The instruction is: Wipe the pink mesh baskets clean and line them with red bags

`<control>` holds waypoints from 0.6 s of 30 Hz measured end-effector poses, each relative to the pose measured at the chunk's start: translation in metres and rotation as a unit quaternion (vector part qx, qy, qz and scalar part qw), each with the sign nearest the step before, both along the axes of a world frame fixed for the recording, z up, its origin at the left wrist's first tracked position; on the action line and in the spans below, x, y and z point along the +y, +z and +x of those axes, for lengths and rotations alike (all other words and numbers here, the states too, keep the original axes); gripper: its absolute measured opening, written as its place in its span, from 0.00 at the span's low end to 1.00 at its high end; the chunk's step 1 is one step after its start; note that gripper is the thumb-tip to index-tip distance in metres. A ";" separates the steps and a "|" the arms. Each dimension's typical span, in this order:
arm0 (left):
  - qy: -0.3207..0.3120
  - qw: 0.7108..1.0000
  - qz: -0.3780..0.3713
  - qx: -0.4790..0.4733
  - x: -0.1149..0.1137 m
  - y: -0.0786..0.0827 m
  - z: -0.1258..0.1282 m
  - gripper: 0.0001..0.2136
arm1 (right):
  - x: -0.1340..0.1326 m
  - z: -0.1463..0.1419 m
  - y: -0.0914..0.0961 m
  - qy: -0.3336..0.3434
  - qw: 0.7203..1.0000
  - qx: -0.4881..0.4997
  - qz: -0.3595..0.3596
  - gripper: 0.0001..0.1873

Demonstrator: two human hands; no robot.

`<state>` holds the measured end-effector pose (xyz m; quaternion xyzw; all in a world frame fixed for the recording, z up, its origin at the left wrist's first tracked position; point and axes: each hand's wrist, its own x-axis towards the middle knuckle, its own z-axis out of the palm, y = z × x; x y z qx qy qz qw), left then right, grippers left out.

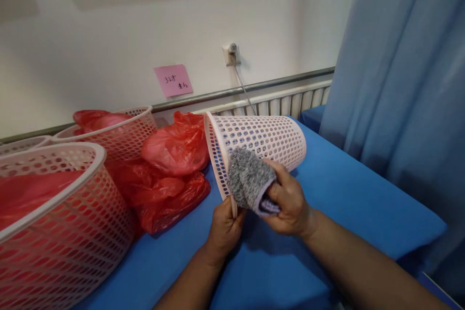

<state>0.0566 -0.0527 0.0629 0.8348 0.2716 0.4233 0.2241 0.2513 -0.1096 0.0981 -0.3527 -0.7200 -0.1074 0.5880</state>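
A pale pink perforated plastic basket (261,131) lies on its side on the blue surface, its open mouth facing left. Its rim is gripped low down by my left hand (225,225), fingers closed around the edge. My right hand (290,198) is closed on a folded grey cloth (249,177) with a light purple border. The cloth lies against the outside of the basket near the rim. Part of the basket wall is hidden behind the cloth and my right hand.
To the left stand more pink baskets (90,198) with red plastic bags inside. Knotted red bags (178,147) lie beside them. Behind are a radiator (286,103), a wall socket with a plug (232,53) and a pink note (173,80). A blue curtain (395,82) hangs at right.
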 end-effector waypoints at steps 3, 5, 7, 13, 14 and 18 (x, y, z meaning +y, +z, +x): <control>0.000 1.000 -0.009 0.001 0.000 0.000 -0.002 0.12 | 0.001 0.000 -0.001 0.012 1.000 0.001 -0.001 0.34; -0.005 0.999 -0.034 -0.002 0.001 0.000 -0.003 0.11 | 0.011 0.013 -0.002 -0.059 0.996 0.060 -0.023 0.32; -0.012 0.998 -0.060 -0.005 0.002 0.000 -0.004 0.13 | 0.024 0.034 -0.002 -0.171 0.973 0.149 -0.050 0.27; -0.012 0.995 -0.097 -0.014 0.006 0.000 -0.006 0.15 | 0.045 0.074 -0.001 -0.321 0.894 0.302 -0.082 0.15; -0.013 0.994 -0.104 -0.015 0.007 0.000 -0.006 0.15 | 0.043 0.070 -0.001 -0.308 0.903 0.289 -0.075 0.15; -0.015 0.988 -0.147 -0.041 0.009 0.000 -0.005 0.15 | 0.025 0.032 -0.003 -0.145 0.980 0.136 -0.028 0.24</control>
